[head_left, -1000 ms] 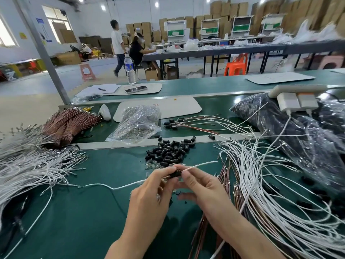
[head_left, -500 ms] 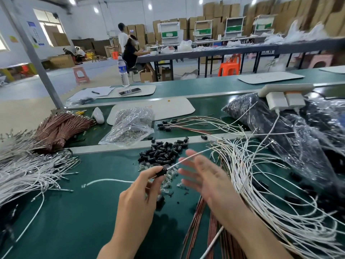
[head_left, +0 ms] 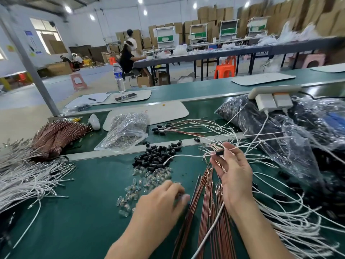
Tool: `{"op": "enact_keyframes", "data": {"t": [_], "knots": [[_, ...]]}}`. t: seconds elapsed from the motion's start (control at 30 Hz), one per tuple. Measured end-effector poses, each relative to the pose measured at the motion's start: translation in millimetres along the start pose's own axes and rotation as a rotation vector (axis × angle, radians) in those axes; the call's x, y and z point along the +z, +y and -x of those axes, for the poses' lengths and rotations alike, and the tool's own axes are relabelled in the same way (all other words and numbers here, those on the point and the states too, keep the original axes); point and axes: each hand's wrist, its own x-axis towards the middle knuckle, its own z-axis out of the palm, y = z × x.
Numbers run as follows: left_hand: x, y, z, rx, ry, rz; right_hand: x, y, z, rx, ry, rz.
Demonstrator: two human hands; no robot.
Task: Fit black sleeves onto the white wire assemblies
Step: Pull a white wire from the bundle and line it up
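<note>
Green bench [head_left: 78,217], black sleeves [head_left: 156,156], clear bulbs [head_left: 149,176], white wires [head_left: 28,182], copper wires [head_left: 207,212]

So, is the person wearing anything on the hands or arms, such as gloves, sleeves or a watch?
No. The left hand and the right hand are bare: no gloves, no rings. Both forearms show no sleeves and no watch.

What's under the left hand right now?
Small clear parts scattered on the green mat run under the left hand. Its curled fingers cover whether it grips one.
</note>
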Motion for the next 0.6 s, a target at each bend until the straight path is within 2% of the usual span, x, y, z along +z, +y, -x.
{"op": "enact_keyframes", "data": {"t": [0.07,0.13,0.33,0.5,0.6], "knots": [[2,9,-10,-0.087,-0.213,-0.081,-2,0,-3,-0.003,0.030,-0.039],[0,18,-18,-0.128,-0.303,-0.105,-2,2,-3,0.005,0.015,-0.039],[-6,35,-29,-0.203,-0.366,-0.177,2,4,0,0.056,-0.041,-0.075],[-22,22,-19,-0.207,-0.357,0.032,3,4,-1,0.087,-0.038,-0.108],[-34,12,-14,-0.184,-0.347,0.062,1,3,-2,0.102,-0.029,-0.131]]}}
